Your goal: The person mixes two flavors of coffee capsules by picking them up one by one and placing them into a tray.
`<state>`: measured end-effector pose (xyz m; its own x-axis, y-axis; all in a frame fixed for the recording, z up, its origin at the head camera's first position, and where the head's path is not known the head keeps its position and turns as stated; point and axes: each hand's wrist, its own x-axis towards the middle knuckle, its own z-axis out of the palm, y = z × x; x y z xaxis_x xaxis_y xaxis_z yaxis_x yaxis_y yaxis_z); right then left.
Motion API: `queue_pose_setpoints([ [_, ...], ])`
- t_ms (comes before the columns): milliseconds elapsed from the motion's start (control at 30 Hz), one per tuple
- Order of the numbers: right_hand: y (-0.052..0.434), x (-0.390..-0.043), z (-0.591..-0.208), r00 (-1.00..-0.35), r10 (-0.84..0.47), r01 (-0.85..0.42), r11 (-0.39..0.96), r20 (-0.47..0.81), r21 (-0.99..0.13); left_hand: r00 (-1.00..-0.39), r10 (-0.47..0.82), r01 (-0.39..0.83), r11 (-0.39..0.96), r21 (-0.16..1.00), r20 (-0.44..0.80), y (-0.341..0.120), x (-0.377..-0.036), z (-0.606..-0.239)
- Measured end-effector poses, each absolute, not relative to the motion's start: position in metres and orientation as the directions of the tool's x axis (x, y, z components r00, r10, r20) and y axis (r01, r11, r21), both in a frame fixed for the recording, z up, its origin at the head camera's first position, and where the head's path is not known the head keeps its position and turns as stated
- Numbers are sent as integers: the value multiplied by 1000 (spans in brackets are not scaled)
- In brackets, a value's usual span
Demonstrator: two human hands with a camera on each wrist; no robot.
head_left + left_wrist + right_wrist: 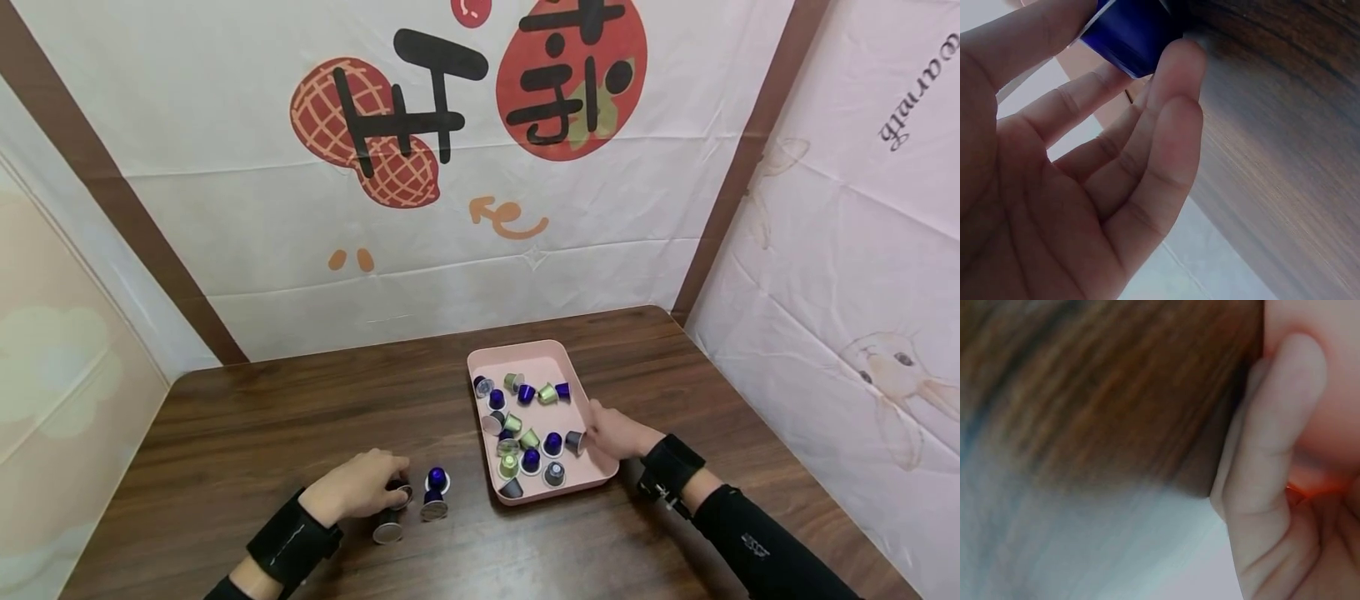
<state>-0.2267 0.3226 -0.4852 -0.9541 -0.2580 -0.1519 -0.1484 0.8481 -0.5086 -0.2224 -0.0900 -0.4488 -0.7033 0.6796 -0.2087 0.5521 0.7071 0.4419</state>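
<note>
My left hand (363,485) is low over the table, its thumb and fingers around a coffee capsule (402,495). That capsule (1132,34) looks deep blue in the left wrist view, with the thumb at its rim and fingertips against its other side. Beside the hand lies a dark capsule (387,530). Slightly right are an upright blue capsule (437,477) and another blue one lying down (433,507). My right hand (618,431) grips the right edge of a pink tray (525,357); in the right wrist view a finger presses its pink wall (1335,425).
Inside the tray several blue, green and grey capsules lie scattered, such as a green capsule (547,393) and a grey capsule (554,474). The brown wooden table (315,417) backs onto a printed cloth (465,283), with more cloth at both sides.
</note>
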Motion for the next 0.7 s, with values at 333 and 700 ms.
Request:
queue_pose_setpoints([
  [333, 321, -227, -484, -954, -250, -137, 852, -163, -505, -698, 694, 587, 697, 412, -177, -94, -225, -455],
  [700, 322, -229, -489, -958, -233, -116, 851, -170, -512, -716, 686, 594, 697, 402, -130, -92, -232, -442],
])
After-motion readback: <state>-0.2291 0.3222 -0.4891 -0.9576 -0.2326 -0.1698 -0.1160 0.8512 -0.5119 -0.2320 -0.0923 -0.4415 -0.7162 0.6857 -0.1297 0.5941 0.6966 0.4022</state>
